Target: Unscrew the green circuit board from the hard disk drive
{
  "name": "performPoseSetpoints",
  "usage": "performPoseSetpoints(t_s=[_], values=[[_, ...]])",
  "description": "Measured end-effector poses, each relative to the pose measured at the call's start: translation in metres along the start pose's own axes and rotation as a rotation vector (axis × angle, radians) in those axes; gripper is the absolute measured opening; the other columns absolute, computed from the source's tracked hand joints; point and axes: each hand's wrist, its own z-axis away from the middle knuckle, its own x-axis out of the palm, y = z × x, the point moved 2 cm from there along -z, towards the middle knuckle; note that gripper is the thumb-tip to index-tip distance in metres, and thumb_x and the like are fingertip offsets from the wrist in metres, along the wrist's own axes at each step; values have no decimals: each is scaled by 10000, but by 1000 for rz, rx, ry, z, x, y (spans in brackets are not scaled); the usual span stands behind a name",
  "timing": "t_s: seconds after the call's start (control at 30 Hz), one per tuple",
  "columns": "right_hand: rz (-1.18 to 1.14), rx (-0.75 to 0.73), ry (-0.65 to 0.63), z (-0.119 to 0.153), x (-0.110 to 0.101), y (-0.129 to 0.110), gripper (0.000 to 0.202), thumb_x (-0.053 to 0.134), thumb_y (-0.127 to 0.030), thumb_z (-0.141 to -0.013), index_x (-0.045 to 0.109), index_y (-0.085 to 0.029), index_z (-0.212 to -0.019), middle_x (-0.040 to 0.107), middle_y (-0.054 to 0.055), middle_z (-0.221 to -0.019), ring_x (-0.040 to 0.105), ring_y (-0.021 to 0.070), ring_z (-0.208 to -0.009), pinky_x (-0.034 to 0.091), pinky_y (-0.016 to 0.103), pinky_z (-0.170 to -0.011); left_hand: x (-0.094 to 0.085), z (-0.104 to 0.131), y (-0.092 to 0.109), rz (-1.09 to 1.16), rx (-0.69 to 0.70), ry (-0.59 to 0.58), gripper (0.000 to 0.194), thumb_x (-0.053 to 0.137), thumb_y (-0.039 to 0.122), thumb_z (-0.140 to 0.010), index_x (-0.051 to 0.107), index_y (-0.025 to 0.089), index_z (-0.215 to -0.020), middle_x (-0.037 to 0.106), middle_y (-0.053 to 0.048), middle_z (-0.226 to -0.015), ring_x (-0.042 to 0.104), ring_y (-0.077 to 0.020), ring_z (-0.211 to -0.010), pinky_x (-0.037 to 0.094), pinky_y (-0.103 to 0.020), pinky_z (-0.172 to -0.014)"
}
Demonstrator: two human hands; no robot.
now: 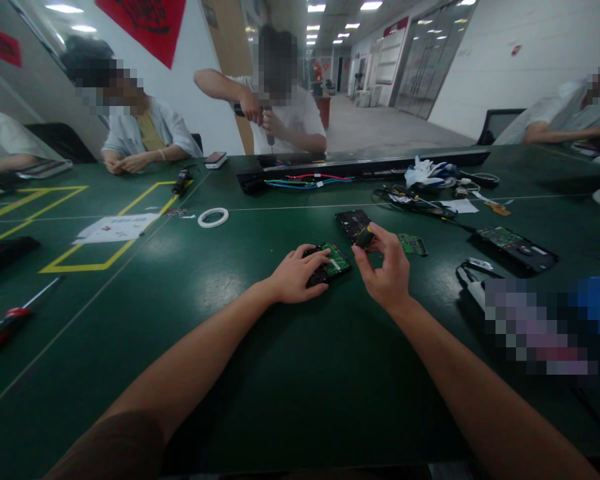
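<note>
Main risk: if the drive (pixel 326 277) at 12 o'clock skates under light pressure, the screwdriver (pixel 364 237) could slip and gouge its green board (pixel 337 259); I can't see the tip. A second drive (pixel 349 223) crowds 1 o'clock. Right hand (pixel 387 272) pinches the handle, thumb to fingers; left hand (pixel 299 275) splays loosely across the nearer drive, fingertips touching.

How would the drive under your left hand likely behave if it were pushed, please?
The drive seems to lie flat on the table, so it would probably slide rather than roll or tip. Its dark, blocky body suggests it is stiff, perhaps heavy for its size. The bare green circuit board on it may be fragile if pressed.
</note>
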Motion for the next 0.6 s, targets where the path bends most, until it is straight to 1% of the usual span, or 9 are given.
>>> performPoseSetpoints(t_s=[0.17,0.23,0.33,0.5,0.6], values=[[-24,37,-20,0,1,1,585,617,-283,-977,405,-276,-1523,652,129,-1370,757,236,-956,677,474,-879,-1,0,1,14,-1,-2,659,670,514,-892,483,286,-1481,431,-78,-1653,314,-436,-1490,406,-687,-1127],[-8,39,-11,0,1,1,573,632,-299,-972,425,-282,-1506,656,121,-1346,751,237,-951,678,474,-868,-1,0,1,17,0,1,657,672,512,-891,485,288,-1480,433,-78,-1652,315,-434,-1490,410,-682,-1125],[12,18,1,1,1,1,571,678,-324,-945,464,-286,-1473,648,119,-1314,727,256,-999,685,462,-814,0,0,0,10,-2,6,657,674,510,-889,487,284,-1477,436,-78,-1650,318,-433,-1487,409,-679,-1128],[-29,20,13,2,2,2,606,634,-248,-954,405,-274,-1514,591,142,-1377,735,239,-973,667,482,-872,1,0,-1,10,4,12,658,676,512,-888,488,279,-1474,440,-77,-1647,314,-431,-1489,405,-677,-1131],[-23,10,22,1,2,2,612,672,-262,-933,430,-293,-1494,595,124,-1333,710,255,-1025,679,453,-807,2,0,-1,-3,4,7,660,666,518,-895,482,274,-1480,431,-73,-1654,313,-430,-1487,407,-673,-1132]])
